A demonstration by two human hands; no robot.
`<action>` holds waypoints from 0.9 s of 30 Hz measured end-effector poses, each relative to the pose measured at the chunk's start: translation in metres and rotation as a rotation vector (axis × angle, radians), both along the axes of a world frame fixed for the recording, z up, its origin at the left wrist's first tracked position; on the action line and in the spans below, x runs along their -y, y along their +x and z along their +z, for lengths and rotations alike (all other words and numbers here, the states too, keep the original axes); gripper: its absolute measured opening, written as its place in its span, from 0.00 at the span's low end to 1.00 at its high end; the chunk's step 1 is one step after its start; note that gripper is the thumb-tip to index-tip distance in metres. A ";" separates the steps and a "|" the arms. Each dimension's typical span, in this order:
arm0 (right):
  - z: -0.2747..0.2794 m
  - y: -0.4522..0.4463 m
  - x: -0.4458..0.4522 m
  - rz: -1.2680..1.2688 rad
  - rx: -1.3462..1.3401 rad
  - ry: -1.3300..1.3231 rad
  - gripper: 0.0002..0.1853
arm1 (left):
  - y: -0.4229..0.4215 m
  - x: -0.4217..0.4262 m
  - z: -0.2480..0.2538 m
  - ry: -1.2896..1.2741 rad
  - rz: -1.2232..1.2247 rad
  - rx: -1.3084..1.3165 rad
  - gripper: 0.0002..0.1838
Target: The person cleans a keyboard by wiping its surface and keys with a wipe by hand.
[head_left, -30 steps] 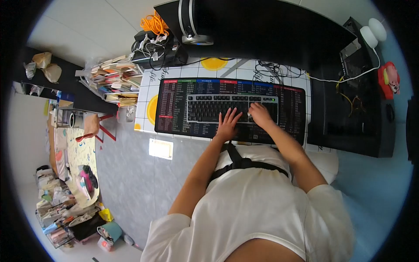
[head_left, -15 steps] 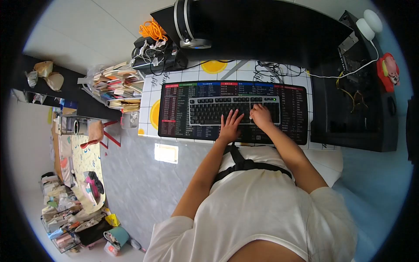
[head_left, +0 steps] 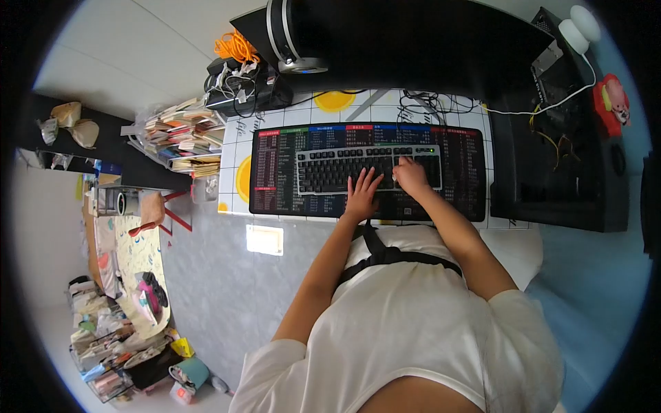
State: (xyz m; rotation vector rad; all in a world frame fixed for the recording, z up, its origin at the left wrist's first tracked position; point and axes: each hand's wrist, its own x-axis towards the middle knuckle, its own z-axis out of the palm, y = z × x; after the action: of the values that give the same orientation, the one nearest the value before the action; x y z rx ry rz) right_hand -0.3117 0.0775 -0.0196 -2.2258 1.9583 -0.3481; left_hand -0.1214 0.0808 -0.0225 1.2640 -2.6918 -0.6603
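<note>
A black keyboard with a grey frame point(head_left: 330, 173) lies on a dark desk mat point(head_left: 275, 196) printed with columns of small text. My left hand point(head_left: 361, 196) rests at the keyboard's lower edge, fingers spread over the keys. To its right, my right hand point(head_left: 412, 176) is curled over the right part of the keyboard, fingers drawn together. A small whitish spot shows at its fingertips, too small to name. A green light glows at the keyboard's top right corner.
Behind the mat stands a wide black monitor point(head_left: 413, 48), with tangled black cables below it. An open black computer case point(head_left: 558, 179) is at the right, beside a red figure point(head_left: 611, 104). Stacked papers point(head_left: 182, 134) and an orange cable coil point(head_left: 236, 47) are at the left.
The camera view has shifted slightly. My right hand has moved a little up the keyboard, its fingers still drawn together. My left hand keeps its place at the lower edge.
</note>
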 end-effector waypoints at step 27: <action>0.010 -0.004 -0.003 0.115 -0.061 0.156 0.04 | 0.000 -0.003 0.005 0.028 0.023 -0.014 0.41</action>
State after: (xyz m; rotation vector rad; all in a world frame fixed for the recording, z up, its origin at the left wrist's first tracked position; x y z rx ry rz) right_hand -0.3155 0.0807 -0.0098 -2.2597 1.8079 -0.1099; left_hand -0.1218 0.0835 -0.0178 1.2898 -2.6620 -0.7040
